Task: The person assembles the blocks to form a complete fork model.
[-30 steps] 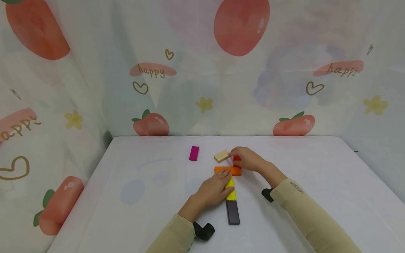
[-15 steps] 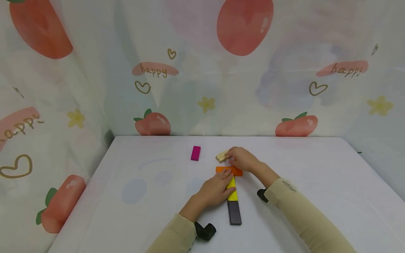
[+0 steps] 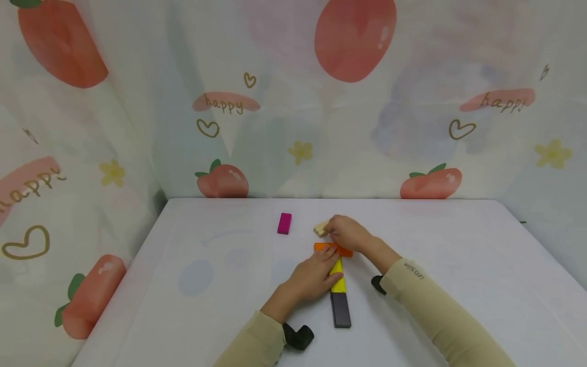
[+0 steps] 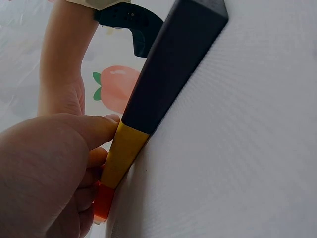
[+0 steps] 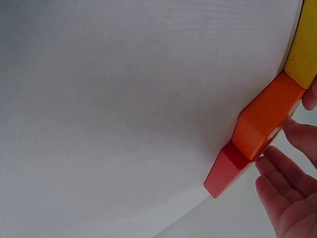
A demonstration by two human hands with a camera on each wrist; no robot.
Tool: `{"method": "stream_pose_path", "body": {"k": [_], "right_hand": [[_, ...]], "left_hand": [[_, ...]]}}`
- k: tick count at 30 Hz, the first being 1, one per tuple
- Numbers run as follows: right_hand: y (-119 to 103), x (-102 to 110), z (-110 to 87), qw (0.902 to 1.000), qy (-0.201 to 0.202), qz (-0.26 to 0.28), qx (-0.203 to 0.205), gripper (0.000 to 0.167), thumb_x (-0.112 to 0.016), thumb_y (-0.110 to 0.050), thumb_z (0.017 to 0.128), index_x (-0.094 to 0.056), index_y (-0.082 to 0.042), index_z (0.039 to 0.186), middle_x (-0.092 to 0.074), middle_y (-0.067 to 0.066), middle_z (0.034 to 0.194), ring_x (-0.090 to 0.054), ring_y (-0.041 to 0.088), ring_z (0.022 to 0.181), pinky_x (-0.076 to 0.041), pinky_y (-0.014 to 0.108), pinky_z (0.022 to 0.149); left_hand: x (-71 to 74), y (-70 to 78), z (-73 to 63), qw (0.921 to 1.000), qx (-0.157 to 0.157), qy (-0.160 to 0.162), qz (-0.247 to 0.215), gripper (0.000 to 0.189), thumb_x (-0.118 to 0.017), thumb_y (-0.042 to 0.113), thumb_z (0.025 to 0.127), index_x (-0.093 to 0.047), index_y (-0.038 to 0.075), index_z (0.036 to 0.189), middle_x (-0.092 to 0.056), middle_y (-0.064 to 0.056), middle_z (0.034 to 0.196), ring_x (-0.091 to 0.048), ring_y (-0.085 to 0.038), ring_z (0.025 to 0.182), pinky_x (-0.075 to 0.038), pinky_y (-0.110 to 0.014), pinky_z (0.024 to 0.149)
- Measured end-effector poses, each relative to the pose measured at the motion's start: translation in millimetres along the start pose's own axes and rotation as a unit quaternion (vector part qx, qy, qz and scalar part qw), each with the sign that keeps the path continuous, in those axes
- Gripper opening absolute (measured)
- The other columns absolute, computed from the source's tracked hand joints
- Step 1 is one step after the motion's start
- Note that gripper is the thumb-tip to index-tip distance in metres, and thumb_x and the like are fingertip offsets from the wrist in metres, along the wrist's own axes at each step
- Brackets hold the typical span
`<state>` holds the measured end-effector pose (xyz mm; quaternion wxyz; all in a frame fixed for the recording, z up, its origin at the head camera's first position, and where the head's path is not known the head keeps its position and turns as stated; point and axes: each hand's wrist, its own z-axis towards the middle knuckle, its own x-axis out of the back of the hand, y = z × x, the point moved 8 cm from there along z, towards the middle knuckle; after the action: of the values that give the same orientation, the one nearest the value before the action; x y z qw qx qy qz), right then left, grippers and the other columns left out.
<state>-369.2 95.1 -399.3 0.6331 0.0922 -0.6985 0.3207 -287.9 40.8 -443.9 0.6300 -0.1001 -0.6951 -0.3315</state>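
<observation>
Orange block (image 3: 323,246) lies w/ long axis L–R. Near side: my L hand (image 3: 312,275) rests on it, fingers relaxed. Just beyond its L half: wooden block (image 3: 320,229), slanting away to R. Beyond its R half: red block (image 5: 227,171) touching it, & my R hand (image 3: 350,234), nearer the wooden block; can't tell if gripping.

one white table (image 3: 147,316), far corners rounded. pale cloth (image 3: 270,122), lightly creased, hung behind it and along its left side. prints, as i see them from here: red fruits (image 3: 355,41) with green leaves, outlined hearts (image 3: 208,128), yellow flowers (image 3: 300,152), the word "happy" (image 3: 227,104) on pink strokes. light: soft, rather dim.
</observation>
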Motion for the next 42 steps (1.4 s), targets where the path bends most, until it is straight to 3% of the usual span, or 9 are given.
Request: {"method": "stream_pose_path", "body": {"k": [8, 22, 32, 42], "right_hand": [[-1.7, -1.6, -0.9, 0.9998, -0.001, -0.018, 0.006, 0.025, -0.058, 0.003, 0.085, -0.065, 0.005, 0.109, -0.059, 0.017, 0.109, -0.057, 0.028, 0.097, -0.046, 0.041, 0.088], [1.2, -3.0, 2.1, 1.0000, 0.000, 0.003, 0.002, 0.022, -0.060, 0.002, 0.083, -0.066, 0.005, 0.105, -0.059, 0.015, 0.108, -0.056, 0.027, 0.099, -0.044, 0.041, 0.090], [1.9, -3.7, 5.0, 0.9997, 0.020, -0.008, 0.006, 0.012, -0.068, -0.009, 0.083, -0.068, 0.000, 0.090, -0.059, 0.010, 0.095, -0.057, 0.022, 0.085, -0.048, 0.038, 0.083], [-0.2, -3.9, 5.7, 0.9995, 0.026, -0.015, 0.013, 0.010, -0.069, -0.011, 0.082, -0.067, -0.001, 0.086, -0.057, 0.006, 0.088, -0.054, 0.017, 0.076, -0.050, 0.033, 0.075]], "left_hand": [[0.4, 0.5, -0.9, 1.0000, 0.002, 0.001, 0.000, 0.057, -0.041, 0.042, 0.096, -0.035, 0.009, 0.142, -0.028, -0.003, 0.148, -0.019, -0.013, 0.136, -0.027, -0.030, 0.105], [-0.4, -1.1, -1.0, 1.0000, -0.004, 0.002, -0.008, 0.058, -0.040, 0.042, 0.097, -0.031, 0.008, 0.143, -0.024, -0.003, 0.149, -0.014, -0.013, 0.137, -0.025, -0.030, 0.106], [-1.5, -1.0, -0.4, 1.0000, -0.003, 0.003, -0.008, 0.057, -0.040, 0.042, 0.097, -0.033, 0.008, 0.143, -0.025, -0.002, 0.149, -0.016, -0.012, 0.136, -0.026, -0.031, 0.105], [0.2, -0.2, -1.1, 1.0000, -0.006, 0.006, -0.001, 0.057, -0.040, 0.041, 0.097, -0.034, 0.007, 0.142, -0.025, -0.002, 0.149, -0.018, -0.013, 0.136, -0.026, -0.029, 0.105]]}}
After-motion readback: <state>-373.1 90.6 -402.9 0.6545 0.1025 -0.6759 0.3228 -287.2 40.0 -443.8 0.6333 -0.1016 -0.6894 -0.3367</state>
